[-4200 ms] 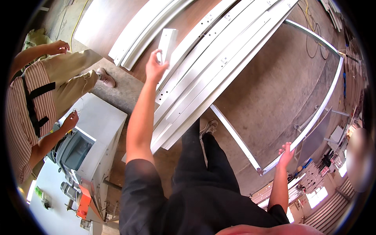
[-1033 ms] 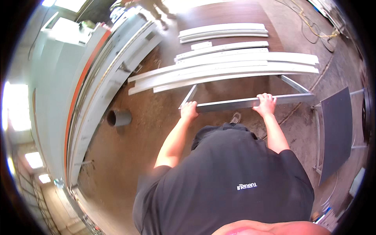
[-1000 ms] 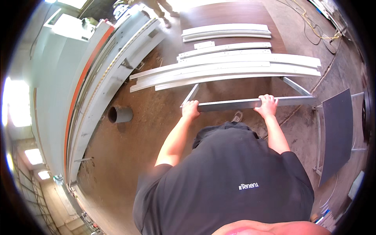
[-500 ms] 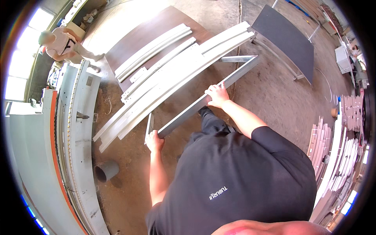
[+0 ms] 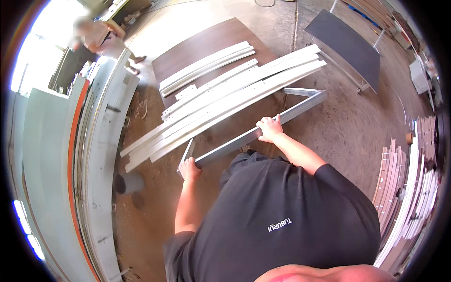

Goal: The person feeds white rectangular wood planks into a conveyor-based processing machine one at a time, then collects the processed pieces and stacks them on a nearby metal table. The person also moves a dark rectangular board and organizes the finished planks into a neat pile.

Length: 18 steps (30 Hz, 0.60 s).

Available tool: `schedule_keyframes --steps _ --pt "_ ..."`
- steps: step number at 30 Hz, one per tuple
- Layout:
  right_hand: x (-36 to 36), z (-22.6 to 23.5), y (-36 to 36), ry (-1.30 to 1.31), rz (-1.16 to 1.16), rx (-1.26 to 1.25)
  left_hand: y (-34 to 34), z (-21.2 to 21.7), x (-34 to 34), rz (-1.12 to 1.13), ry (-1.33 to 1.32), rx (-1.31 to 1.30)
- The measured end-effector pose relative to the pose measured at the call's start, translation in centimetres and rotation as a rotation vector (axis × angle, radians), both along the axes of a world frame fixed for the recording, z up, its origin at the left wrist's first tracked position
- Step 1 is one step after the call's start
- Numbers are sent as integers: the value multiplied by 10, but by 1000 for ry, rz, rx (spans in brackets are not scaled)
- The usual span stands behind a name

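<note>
Both my hands hold a silver metal frame in front of me, along its near rail point(image 5: 228, 147). My left hand point(image 5: 190, 170) is closed round the rail's left end, at the corner where a short crosspiece runs away from me. Farther right, my right hand point(image 5: 270, 129) grips the same rail near its middle, fingers over the top. Just beyond the rail, several long white profiles point(image 5: 244, 98) lie side by side, slanting up to the right and overhanging the frame's far part. Behind them is a brown panel point(image 5: 202, 47) bearing more white strips.
A long pale grey machine point(image 5: 49, 131) with an orange stripe stands at the left, a grey cylinder point(image 5: 131, 182) beside it. Back right is a dark-topped table point(image 5: 345, 44). Stacked strips point(image 5: 392, 181) line the right. Another person point(image 5: 101, 37) stands at the far left.
The whole view has shifted, so the other person and the machine sit differently in it. My hands stay on the same rail; I cannot tell whether the frame has moved.
</note>
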State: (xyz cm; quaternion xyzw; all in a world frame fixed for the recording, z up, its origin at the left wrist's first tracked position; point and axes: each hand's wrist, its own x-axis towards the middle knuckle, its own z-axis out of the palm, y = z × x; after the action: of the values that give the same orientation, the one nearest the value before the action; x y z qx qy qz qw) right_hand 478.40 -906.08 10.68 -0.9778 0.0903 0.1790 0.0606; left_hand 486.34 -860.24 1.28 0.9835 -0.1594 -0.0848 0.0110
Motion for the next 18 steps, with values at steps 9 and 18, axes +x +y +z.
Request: schedule_keyframes --steps 9,18 --pt "-165 -2 74 -164 21 19 61 35 -132 61 118 114" --pt "-289 63 175 -78 -24 -84 134 128 -259 -43 276 159"
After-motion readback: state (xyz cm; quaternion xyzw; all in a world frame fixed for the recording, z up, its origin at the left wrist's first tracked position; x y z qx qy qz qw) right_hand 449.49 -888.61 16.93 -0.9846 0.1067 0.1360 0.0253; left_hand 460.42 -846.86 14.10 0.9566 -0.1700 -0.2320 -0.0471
